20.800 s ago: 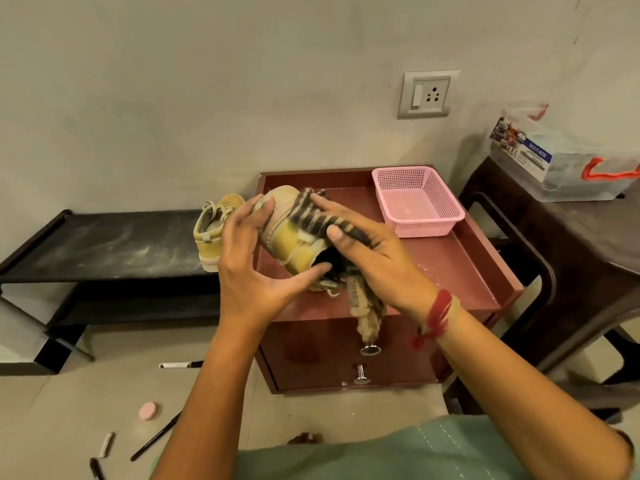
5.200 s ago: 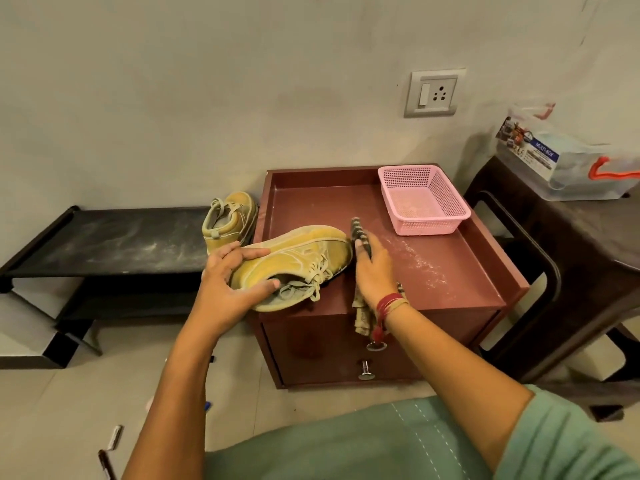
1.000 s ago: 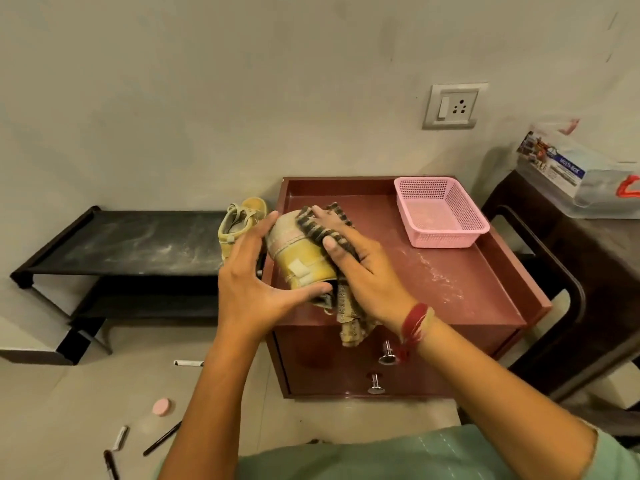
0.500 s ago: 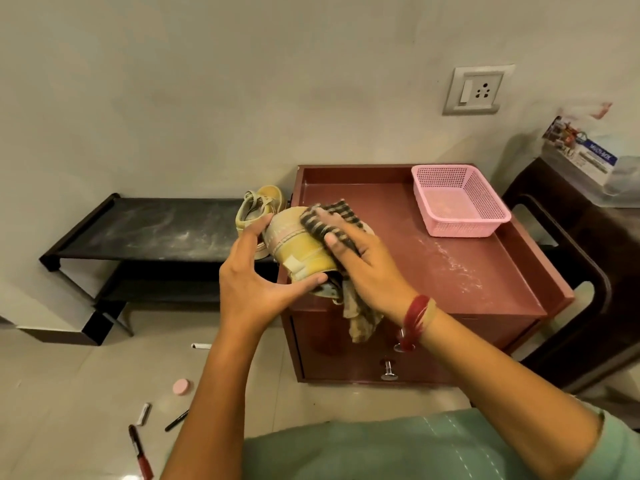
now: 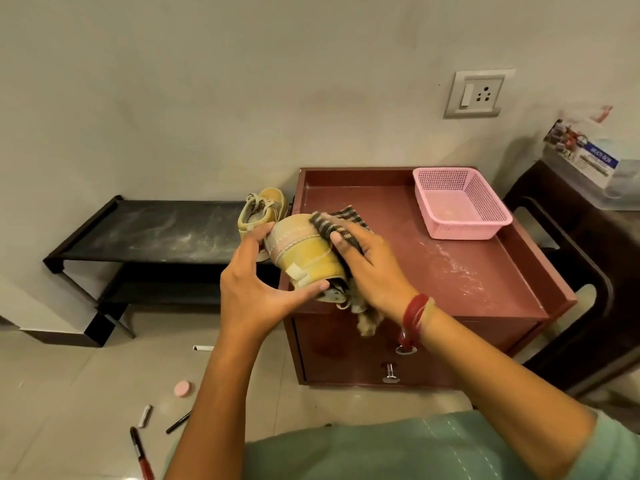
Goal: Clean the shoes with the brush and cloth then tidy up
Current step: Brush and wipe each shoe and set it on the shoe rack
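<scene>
Head cam: the yellow sneaker (image 5: 304, 251) is held up over the front-left corner of the maroon cabinet (image 5: 450, 271), heel toward me and toe pointing off at the wall. The left hand (image 5: 256, 292) grips its left side, and the right hand (image 5: 370, 268) clamps the striped cloth (image 5: 339, 221) on the other. Both hands are right on it. The canvas looks dusty and the pale rubber grubby.

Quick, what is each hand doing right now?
Left hand: grips the yellow shoe.
Right hand: holds the striped cloth against the shoe.
</scene>
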{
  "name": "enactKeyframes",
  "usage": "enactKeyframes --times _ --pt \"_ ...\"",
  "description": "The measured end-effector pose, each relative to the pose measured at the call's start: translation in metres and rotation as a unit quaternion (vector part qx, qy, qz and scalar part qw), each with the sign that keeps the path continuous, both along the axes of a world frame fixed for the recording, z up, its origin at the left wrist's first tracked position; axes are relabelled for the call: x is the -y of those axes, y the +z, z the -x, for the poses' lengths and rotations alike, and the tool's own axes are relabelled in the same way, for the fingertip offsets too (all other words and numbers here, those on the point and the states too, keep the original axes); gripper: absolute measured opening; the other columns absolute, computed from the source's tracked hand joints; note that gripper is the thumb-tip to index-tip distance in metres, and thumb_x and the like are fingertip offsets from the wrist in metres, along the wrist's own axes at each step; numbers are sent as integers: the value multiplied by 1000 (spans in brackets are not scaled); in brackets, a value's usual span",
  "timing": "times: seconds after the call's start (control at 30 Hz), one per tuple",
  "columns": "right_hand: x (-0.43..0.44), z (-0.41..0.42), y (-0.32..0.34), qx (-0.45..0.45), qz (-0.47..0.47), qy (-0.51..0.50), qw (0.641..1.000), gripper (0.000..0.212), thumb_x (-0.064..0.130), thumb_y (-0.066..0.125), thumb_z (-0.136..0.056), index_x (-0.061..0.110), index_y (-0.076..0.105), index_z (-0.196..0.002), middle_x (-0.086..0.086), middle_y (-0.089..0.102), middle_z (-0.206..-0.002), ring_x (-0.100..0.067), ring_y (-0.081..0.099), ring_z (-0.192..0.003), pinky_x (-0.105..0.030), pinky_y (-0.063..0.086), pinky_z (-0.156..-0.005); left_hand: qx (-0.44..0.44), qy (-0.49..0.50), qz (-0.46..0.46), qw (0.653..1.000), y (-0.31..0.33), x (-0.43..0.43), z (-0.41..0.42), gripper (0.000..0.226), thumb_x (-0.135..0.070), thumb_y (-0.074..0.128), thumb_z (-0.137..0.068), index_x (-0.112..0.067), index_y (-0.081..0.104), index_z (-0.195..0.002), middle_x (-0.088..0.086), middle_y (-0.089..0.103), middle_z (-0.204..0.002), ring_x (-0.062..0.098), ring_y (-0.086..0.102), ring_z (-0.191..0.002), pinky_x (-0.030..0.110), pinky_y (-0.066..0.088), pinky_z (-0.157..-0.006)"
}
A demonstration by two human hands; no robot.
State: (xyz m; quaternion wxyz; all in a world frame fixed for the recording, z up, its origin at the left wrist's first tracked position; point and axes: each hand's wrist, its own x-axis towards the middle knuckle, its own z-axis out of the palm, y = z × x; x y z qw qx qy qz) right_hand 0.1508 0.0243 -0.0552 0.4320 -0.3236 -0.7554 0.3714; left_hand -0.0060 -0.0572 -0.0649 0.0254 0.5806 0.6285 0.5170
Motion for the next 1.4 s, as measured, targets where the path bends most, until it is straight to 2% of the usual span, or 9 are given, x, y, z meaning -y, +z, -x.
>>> enactKeyframes --times 0.1,0.37,0.6,0.7,0.83,0.97,1.1,1.23,1.4 --pt "-2 -2 -2 -4 -25 31 999 33 25 47 -95 13 59 -124 2 62 -123 -6 54 -116 -25 43 -101 1 0 6 1000 -3 1 4 97 -66 79 -50 -19 48 -129 -4 61 -120 8 58 -111 29 50 -95" --pt "-41 -21 -11 -10 74 -125 989 28 20 44 -98 11 58 -121 -1 63 -107 -16 59 -102 -21 45 -83 -26 -69 118 990 -9 2 16 108 -54 84 -54 -40 25 -143 -15 39 -137 4 42 -121 24 39 -94" --pt "-14 -1 -23 236 -79 40 968 37 32 40 -99 29 46 -135 8 39 -147 -12 23 -140 -36 12 -117 -73 -82 216 970 -18 -4 16 104 -45 74 -56 -36 20 -145 -16 29 -124 10 40 -117 31 45 -94" --pt "-23 -4 -19 253 -35 -66 965 37 33 37 -99 31 45 -135 7 34 -149 -19 20 -142 -42 12 -117 -74 -87 208 971 -19 -4 17 104 -41 78 -57 -35 22 -145 -16 30 -124 9 40 -117 27 41 -93" --pt "-13 -3 -21 239 -51 41 969 38 31 40 -99 28 44 -137 7 36 -149 -15 19 -142 -37 12 -116 -88 -78 206 971 -17 -3 17 104 -43 74 -53 -37 23 -144 -16 33 -124 11 42 -115 33 44 -94" --pt "-20 -8 -22 255 -25 -68 964 40 35 36 -99 31 40 -139 9 29 -151 -18 16 -144 -41 6 -118 -87 -70 214 971 -14 -3 16 102 -44 73 -53 -37 26 -144 -13 39 -128 9 43 -114 43 45 -97" --pt "-7 -5 -23 234 -40 38 971 40 31 38 -99 29 40 -139 10 31 -150 -9 15 -141 -33 7 -116 -104 -60 213 970 -14 -4 16 101 -52 67 -52 -36 26 -143 -12 41 -130 10 42 -120 55 36 -104" --pt "-16 -8 -23 239 -16 -64 969 39 32 37 -99 30 41 -138 9 31 -150 -17 16 -144 -40 6 -118 -89 -56 215 971 -11 -2 13 100 -46 70 -53 -37 27 -143 -19 37 -122 9 41 -117 58 35 -104" --pt "-7 -6 -26 205 -18 16 978 40 32 39 -99 29 41 -139 4 34 -149 -14 20 -141 -40 11 -118 -82 -50 232 968 -9 -2 13 99 -43 70 -52 -38 27 -141 -15 39 -126 13 43 -119 60 31 -106"
